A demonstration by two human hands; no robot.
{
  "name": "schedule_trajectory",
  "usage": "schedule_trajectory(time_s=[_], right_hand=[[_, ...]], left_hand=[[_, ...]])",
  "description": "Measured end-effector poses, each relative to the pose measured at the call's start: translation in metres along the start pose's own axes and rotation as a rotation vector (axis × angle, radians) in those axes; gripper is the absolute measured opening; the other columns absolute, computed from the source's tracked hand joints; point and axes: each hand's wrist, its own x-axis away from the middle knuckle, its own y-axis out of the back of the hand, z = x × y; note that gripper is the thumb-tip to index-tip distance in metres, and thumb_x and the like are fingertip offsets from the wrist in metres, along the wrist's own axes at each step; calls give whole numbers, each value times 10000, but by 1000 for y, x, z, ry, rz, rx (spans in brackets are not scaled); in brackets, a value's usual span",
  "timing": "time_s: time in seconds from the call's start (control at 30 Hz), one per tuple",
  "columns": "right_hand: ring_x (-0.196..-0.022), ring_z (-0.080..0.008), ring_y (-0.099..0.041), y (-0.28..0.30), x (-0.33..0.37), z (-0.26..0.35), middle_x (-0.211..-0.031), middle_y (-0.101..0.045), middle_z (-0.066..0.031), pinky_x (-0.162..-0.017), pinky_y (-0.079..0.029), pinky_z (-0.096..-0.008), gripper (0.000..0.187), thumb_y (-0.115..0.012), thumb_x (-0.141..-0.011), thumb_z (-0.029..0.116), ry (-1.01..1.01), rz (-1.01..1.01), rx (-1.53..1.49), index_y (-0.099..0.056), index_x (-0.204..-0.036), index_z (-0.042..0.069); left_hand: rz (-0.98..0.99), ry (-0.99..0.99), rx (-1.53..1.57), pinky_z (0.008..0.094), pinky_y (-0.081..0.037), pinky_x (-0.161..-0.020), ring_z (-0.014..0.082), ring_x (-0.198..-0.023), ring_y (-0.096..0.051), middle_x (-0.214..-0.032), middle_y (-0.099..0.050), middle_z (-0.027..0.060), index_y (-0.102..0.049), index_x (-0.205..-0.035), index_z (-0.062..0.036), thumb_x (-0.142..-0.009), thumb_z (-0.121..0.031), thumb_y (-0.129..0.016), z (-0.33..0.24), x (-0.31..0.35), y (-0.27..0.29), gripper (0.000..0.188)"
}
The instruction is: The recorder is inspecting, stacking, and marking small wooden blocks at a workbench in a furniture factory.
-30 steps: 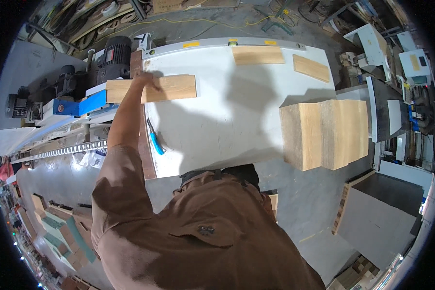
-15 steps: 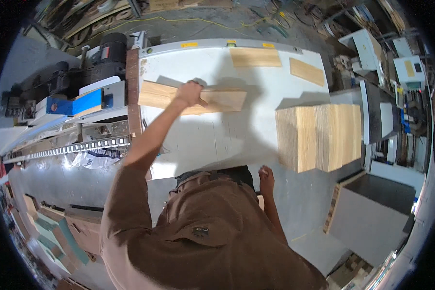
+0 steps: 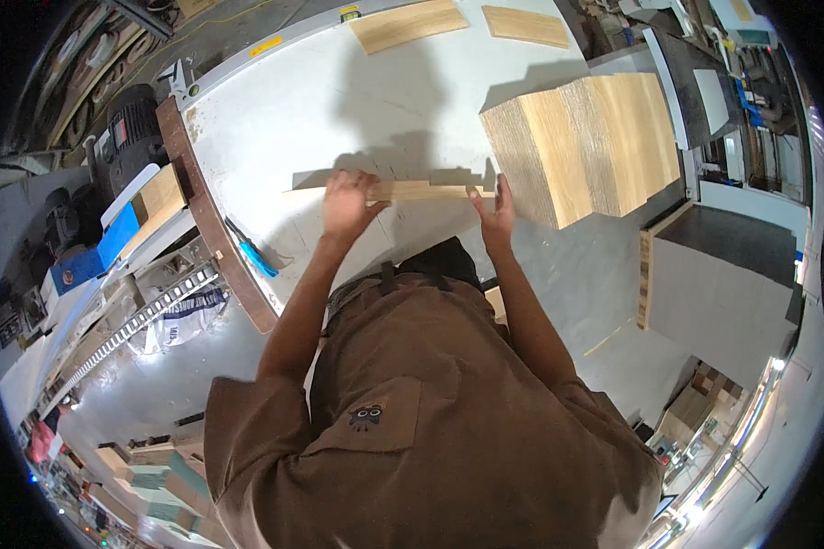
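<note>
The wood boards [image 3: 417, 190] are seen nearly edge-on at the near side of the white table [image 3: 247, 137], forming a narrow, slightly stepped strip between the person's two hands (the exact count cannot be made out). The left hand [image 3: 350, 203] is curved over the left part of the strip, fingers toward the far side and thumb toward the near side; whether it presses firmly cannot be told, as the fingers are blurred. The right hand [image 3: 494, 212] is at the right end, thumb and fingers spread apart rather than closed, the thumb overlapping the strip. The likely fault is slippage: uneven pressure between the hands could let one board slide along another and increase the step. Should the left hand loosen while the right stays spread, the boards could tip onto a face or drop off the near edge. Movement to the right could also strike the board stack [image 3: 595, 137], whose corner is near the right hand, and shift its upper pieces. The blue knife [image 3: 252, 252] at the near left of the table presents a lesser hazard: a sweep of the left forearm could knock it off.
</note>
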Motion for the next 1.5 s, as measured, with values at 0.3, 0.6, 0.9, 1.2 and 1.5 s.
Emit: schedule_trajectory(time_s=[0.3,0.6,0.9,1.2,1.5], right_hand=[[-1492,-250,-383,-39,1,7,-1618,-363,-144,-1212,-401,-377,855,-810,-915,11,-262,170,-518,-330,-1622,23],[-1622,-262,-140,-76,8,34,-1746,-162,-160,-1323,-165,-404,1015,-795,-904,-35,-341,125,-518,-144,-1681,6],[-1597,-263,-240,-80,12,7,-1723,-261,-166,-1314,-218,-410,921,-782,-916,-42,-208,189,-323,-246,-1663,5],[-1561,-277,-315,-76,15,4,-1699,-287,-176,-1243,-387,-381,967,-803,-904,-33,-264,108,-490,-195,-1656,-42],[-1477,-270,-461,-78,22,5,-1592,-475,-152,-1259,-392,-476,776,-834,-879,-25,-168,-32,-430,-449,-1553,-27]], left_hand=[[-228,470,142,567,-241,-1285,482,-1548,-263,-1646,-274,327,-224,-1628,30,-705,-529,-951,35,43,42,1301],[-321,378,591,466,-364,-1235,393,-1482,-454,-1614,-434,282,-273,-1612,76,-821,-286,-935,37,42,-10,1093],[-342,346,780,469,-303,-1286,379,-1549,-352,-1662,-315,317,-227,-1635,64,-877,-105,-872,31,49,-7,1010],[-343,330,690,467,-303,-1294,361,-1552,-357,-1656,-355,294,-266,-1620,81,-853,-93,-889,28,49,-12,1003],[-438,320,836,445,-340,-1271,344,-1543,-375,-1657,-364,284,-313,-1613,67,-873,-57,-868,25,52,-14,933]])
